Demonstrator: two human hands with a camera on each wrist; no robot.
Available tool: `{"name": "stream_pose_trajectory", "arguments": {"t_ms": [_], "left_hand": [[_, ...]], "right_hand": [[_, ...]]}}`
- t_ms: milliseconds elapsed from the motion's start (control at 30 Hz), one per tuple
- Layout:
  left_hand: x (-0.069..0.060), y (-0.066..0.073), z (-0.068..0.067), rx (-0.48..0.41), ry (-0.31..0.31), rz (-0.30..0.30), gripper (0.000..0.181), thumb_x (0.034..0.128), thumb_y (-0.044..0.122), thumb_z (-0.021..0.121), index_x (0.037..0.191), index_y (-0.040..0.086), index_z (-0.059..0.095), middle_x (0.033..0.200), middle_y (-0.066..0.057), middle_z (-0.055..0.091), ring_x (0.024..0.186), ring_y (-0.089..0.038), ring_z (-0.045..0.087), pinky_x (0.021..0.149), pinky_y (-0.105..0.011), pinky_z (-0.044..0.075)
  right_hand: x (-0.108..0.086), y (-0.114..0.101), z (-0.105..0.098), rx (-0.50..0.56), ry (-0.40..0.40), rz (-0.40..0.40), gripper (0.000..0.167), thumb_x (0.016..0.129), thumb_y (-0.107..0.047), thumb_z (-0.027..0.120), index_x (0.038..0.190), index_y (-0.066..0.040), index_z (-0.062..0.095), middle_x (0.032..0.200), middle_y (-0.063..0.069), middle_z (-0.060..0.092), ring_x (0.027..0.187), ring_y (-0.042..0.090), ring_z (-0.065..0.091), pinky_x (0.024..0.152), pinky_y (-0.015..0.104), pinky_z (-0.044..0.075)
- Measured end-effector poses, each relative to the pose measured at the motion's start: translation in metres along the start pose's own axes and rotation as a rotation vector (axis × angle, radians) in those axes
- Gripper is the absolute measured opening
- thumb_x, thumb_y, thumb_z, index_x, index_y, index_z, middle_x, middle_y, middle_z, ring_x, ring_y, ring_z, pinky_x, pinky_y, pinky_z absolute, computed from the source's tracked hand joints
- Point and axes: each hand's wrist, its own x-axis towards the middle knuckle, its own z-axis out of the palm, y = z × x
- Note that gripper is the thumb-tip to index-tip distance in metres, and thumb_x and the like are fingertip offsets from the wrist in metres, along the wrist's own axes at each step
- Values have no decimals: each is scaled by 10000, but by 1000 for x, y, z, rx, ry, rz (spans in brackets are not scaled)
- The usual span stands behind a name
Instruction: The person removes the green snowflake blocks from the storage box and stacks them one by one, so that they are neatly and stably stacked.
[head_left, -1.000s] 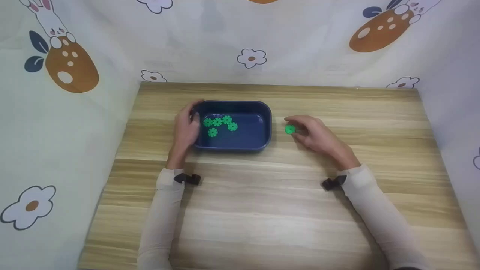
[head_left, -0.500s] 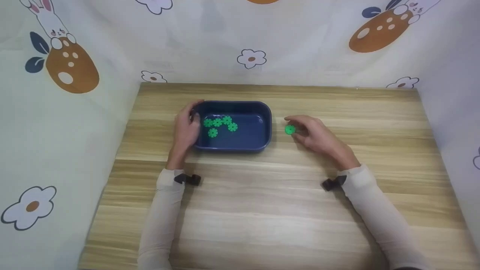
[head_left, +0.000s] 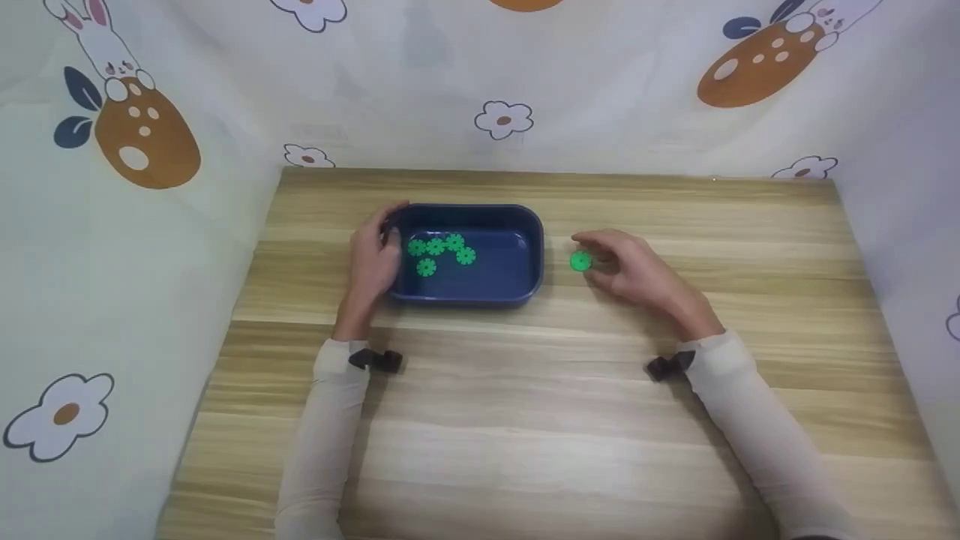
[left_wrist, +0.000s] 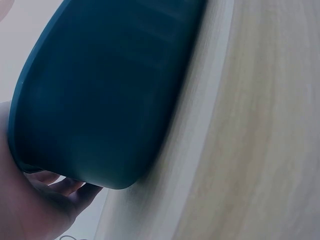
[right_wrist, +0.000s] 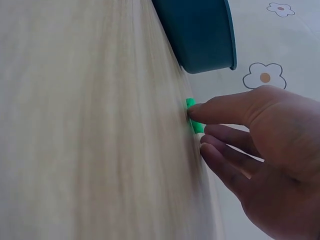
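In the head view, a dark blue rectangular tub stands on the wooden table. My left hand grips its left end, the thumb over the rim; the left wrist view shows fingers below the tub's rim. Several green notched plastic discs lie inside, mostly toward the left. Right of the tub, my right hand holds one more green disc low at the table surface. In the right wrist view the thumb presses on this disc and the other fingers curve beside it, partly hidden.
The wooden tabletop runs up to pale patterned cloth at the back and on both sides. A short gap of table separates the tub's right wall from the right hand. Each wrist carries a small black camera mount.
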Motion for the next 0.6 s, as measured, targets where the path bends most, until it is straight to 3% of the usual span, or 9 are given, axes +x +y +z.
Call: {"name": "stream_pose_trajectory", "arguments": {"t_ms": [300, 500, 600], "left_hand": [[-1, 0, 1, 1, -6, -14, 470, 1022, -44, 498, 1425, 102, 691, 1472, -97, 693, 1438, -249, 593, 1258, -425, 449], [0, -1, 2, 2, -1, -5, 467, 1022, -38, 500, 1424, 101, 693, 1469, -97, 695, 1428, -244, 600, 1255, -421, 450], [0, -1, 1, 9, 1, -8, 467, 1024, -39, 500, 1425, 101, 692, 1472, -97, 694, 1431, -250, 599, 1256, -426, 450]], "right_hand": [[6, -13, 3, 61, 119, -8, 374, 1014, -51, 710, 1384, -21, 668, 1353, 183, 729, 1229, 346, 716, 1076, 520, 593], [15, -29, 11, 124, 189, -94, 349, 1022, -12, 681, 1369, 17, 671, 1320, 229, 725, 1178, 364, 733, 1008, 461, 636], [20, -37, 16, 94, 216, -143, 327, 1018, -26, 691, 1345, -6, 696, 1295, 198, 742, 1133, 349, 751, 977, 419, 646]]}}
